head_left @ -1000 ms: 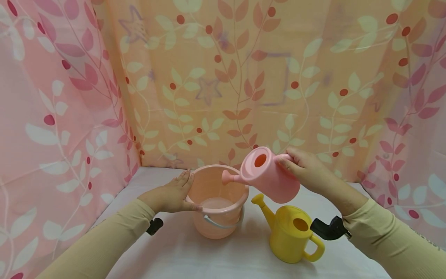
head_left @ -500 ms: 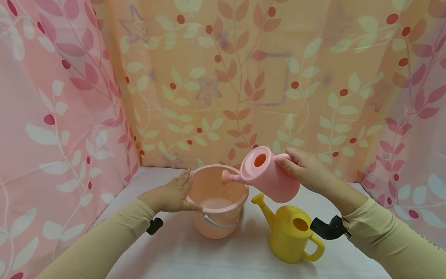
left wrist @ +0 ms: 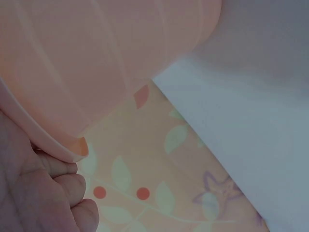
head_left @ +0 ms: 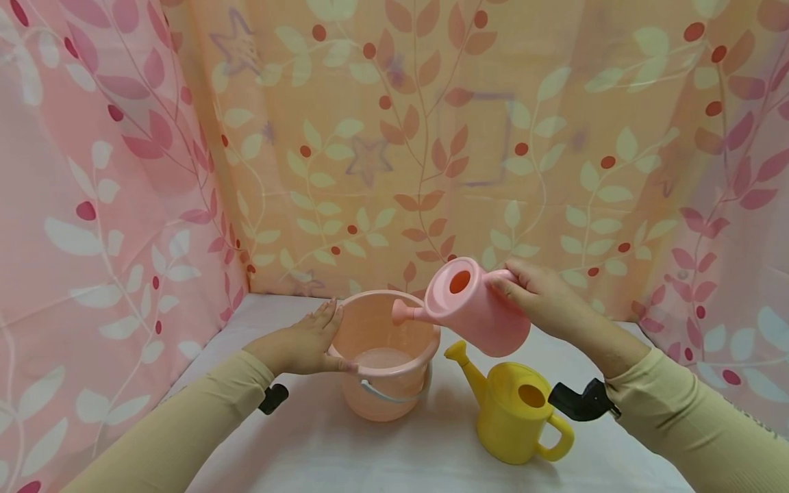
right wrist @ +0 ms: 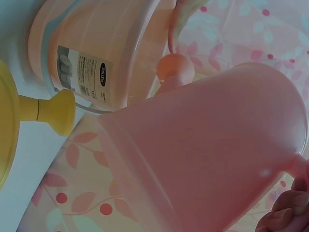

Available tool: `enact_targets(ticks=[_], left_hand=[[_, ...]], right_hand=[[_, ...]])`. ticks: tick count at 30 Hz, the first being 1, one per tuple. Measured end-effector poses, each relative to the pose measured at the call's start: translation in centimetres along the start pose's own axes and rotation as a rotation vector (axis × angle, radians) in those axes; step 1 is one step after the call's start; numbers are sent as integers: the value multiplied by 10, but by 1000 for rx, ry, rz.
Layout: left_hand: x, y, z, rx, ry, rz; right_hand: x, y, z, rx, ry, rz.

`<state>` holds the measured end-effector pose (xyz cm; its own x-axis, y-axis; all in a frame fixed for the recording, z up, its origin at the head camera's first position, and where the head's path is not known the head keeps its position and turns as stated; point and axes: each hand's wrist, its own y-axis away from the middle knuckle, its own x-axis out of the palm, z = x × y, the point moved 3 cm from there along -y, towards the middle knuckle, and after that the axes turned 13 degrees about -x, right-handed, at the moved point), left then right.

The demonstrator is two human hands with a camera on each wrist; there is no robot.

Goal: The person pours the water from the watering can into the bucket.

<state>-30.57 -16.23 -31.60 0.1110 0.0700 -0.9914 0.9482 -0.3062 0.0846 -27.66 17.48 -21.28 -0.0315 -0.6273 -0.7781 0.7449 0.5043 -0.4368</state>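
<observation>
My right hand (head_left: 545, 298) grips the handle of a pink watering can (head_left: 487, 318), its curled fingers (right wrist: 285, 212) showing at the edge of the right wrist view. Tilted to the left, the can has its spout rose (head_left: 402, 312) over the opening of a peach bucket (head_left: 379, 400). My left hand (head_left: 302, 342) rests on the bucket's left rim, fingers fairly straight and thumb along the near edge. In the left wrist view, fingertips (left wrist: 77, 191) reach past the rim. A yellow watering can (head_left: 508, 418) stands upright below the pink one.
The bucket's pale grey-blue handle (head_left: 388, 396) hangs down its front, and a label (right wrist: 84, 75) is stuck on its side. White cloth (head_left: 320, 452) covers the table. Leaf-patterned curtains (head_left: 394, 137) enclose the back and both sides. Black wrist cameras (head_left: 582, 400) jut from the sleeves.
Both hands, the bucket and the two watering cans look almost unchanged; the pink can keeps its tilt over the bucket.
</observation>
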Motion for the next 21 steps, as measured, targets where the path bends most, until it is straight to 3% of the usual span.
enact_targets(ticks=[21], left_hand=[[-1,1,-1,-4,1,3]], right_hand=[[-3,-1,3,-11,28,9]])
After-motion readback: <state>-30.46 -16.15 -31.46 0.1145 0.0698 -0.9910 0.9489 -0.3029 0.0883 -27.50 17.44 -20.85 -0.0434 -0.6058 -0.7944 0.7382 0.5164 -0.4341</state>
